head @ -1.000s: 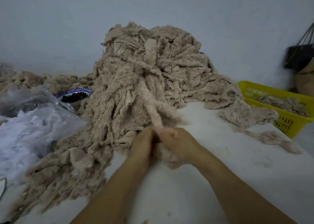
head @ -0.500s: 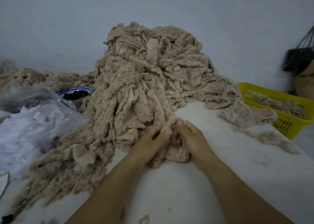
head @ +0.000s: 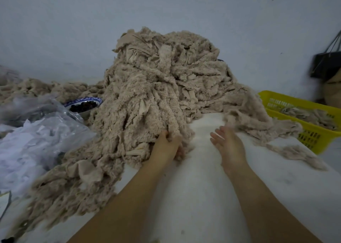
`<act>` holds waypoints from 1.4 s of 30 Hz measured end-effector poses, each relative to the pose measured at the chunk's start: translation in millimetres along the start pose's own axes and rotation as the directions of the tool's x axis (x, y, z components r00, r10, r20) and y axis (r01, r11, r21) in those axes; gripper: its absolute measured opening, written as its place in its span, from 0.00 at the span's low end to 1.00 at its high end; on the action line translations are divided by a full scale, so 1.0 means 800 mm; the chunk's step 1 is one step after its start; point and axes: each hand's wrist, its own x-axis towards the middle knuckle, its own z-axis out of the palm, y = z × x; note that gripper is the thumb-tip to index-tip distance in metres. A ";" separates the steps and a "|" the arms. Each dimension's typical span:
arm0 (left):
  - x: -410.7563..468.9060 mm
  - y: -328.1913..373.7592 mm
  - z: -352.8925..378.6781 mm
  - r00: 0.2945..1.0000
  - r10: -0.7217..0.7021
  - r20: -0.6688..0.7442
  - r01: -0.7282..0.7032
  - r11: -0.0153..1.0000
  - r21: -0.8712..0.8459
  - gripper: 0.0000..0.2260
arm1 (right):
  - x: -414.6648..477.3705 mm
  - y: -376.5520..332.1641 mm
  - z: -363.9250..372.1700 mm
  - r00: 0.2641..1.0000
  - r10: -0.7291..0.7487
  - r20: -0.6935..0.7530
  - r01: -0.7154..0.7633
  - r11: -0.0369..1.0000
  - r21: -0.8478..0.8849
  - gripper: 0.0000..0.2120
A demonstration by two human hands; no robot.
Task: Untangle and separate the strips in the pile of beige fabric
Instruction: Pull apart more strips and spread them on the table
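Left grip [head: 166, 146] clutches the near edge of the beige fabric pile [head: 156, 87], heaped at 12 o'clock on the white tabletop [head: 193, 196]. Right grip [head: 227, 143] is wide, fingers straight, holding nothing, over bare tabletop; a yellow basket [head: 287, 99] sits at 3 o'clock.

Beige fabric pile [head: 162, 87] on a white table [head: 193, 196]; yellow basket [head: 313, 132], blue-and-white patterned bowl [head: 83, 100], black bag [head: 325, 65], pale grey wall [head: 73, 30]
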 end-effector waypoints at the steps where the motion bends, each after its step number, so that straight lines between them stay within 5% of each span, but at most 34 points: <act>1: 0.005 0.002 0.003 0.999 -0.050 -0.004 0.050 0.998 -0.035 0.16 | -0.006 0.005 0.007 0.998 -0.066 0.008 0.066 0.995 -0.069 0.12; 5: -0.004 0.016 0.019 0.995 0.099 -0.033 -0.094 0.984 0.148 0.08 | -0.019 0.019 0.021 0.976 -0.098 0.197 0.162 0.924 -0.346 0.10; 7: -0.030 0.021 0.028 0.954 0.269 0.130 -0.297 0.897 0.326 0.10 | -0.024 0.020 0.023 0.960 0.006 0.282 0.085 0.947 -0.311 0.13; 10: -0.077 0.010 0.036 0.799 0.346 0.491 -0.544 0.763 0.349 0.10 | -0.029 0.009 0.020 0.884 0.225 0.411 -0.189 0.974 -0.126 0.15; 13: -0.094 -0.005 0.040 0.644 0.399 0.652 -0.720 0.604 0.341 0.10 | -0.030 0.002 0.011 0.849 0.263 0.459 -0.259 0.963 -0.074 0.10; 15: -0.092 -0.009 0.038 0.683 0.442 0.581 -0.692 0.646 0.322 0.13 | -0.027 0.002 0.010 0.880 0.204 0.429 -0.253 0.966 0.060 0.15; 19: -0.075 -0.014 0.017 0.902 0.302 0.310 -0.377 0.900 0.218 0.17 | -0.025 -0.003 0.012 0.910 0.091 0.405 -0.183 0.964 0.195 0.11; 22: -0.065 -0.018 0.001 0.950 0.281 0.134 -0.304 0.930 0.206 0.16 | -0.020 0.006 0.011 0.931 0.042 0.363 -0.082 0.992 0.095 0.12; 25: -0.059 -0.011 -0.005 0.979 0.203 0.017 -0.204 0.979 0.015 0.10 | -0.025 0.007 0.015 0.964 -0.096 0.250 0.152 0.964 -0.219 0.09; 27: -0.055 -0.005 -0.008 0.990 0.130 -0.056 -0.136 0.982 -0.129 0.05 | -0.032 0.009 0.019 0.922 -0.128 0.367 0.282 0.869 -0.407 0.07; 31: -0.052 0.001 -0.011 0.996 0.081 -0.033 -0.087 0.929 -0.360 0.05 | -0.047 0.027 0.027 0.735 0.062 0.675 0.463 0.681 -0.567 0.03; 33: -0.046 0.000 -0.013 0.987 0.132 -0.096 -0.151 0.961 -0.230 0.06 | -0.046 0.024 0.031 0.772 0.061 0.632 0.426 0.689 -0.587 0.02; 34: -0.041 0.001 -0.014 0.977 0.167 -0.131 -0.185 0.973 -0.139 0.06 | -0.042 0.019 0.032 0.824 0.054 0.564 0.313 0.786 -0.532 0.06; 36: -0.030 0.008 -0.013 0.972 0.204 -0.114 -0.204 0.979 0.012 0.06 | -0.026 0.001 0.028 0.915 0.057 0.399 -0.015 0.994 -0.109 0.16; 38: -0.019 0.011 -0.004 0.972 0.236 0.002 -0.231 0.950 0.211 0.10 | -0.011 -0.011 0.016 0.964 0.020 0.267 -0.136 0.895 0.425 0.27; 39: -0.011 0.011 0.002 0.963 0.261 0.066 -0.267 0.893 0.361 0.13 | -0.009 -0.010 0.013 0.978 0.054 0.202 -0.154 0.841 0.519 0.29; 42: 0.009 0.004 0.017 0.956 0.238 0.169 -0.288 0.674 0.680 0.21 | -0.011 0.012 0.019 0.983 0.128 0.131 -0.159 0.950 0.269 0.19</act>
